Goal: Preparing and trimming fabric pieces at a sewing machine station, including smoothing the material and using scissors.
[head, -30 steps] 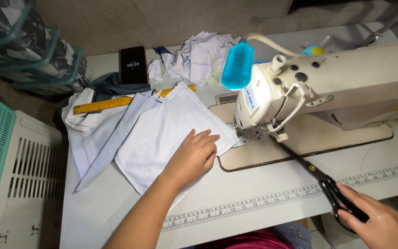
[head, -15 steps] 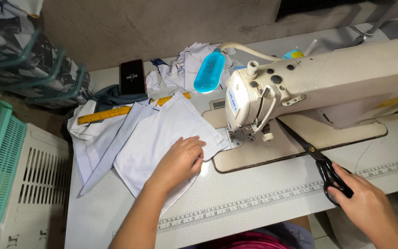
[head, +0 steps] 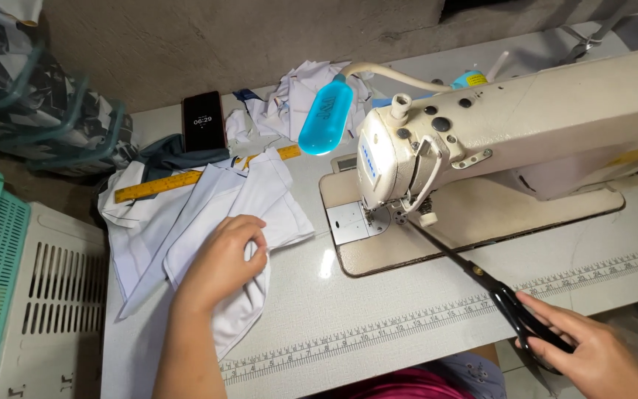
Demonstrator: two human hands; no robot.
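Two hands work: the left hand bunches white cloth, the right hand grips black scissors. Behind, a blue oblong lamp hangs beside a yellow ruler.

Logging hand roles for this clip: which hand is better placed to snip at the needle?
Right, probably. The right hand grips the scissors, whose tips already reach under the machine head by the needle. The left hand is apart from it, bunching the white cloth.
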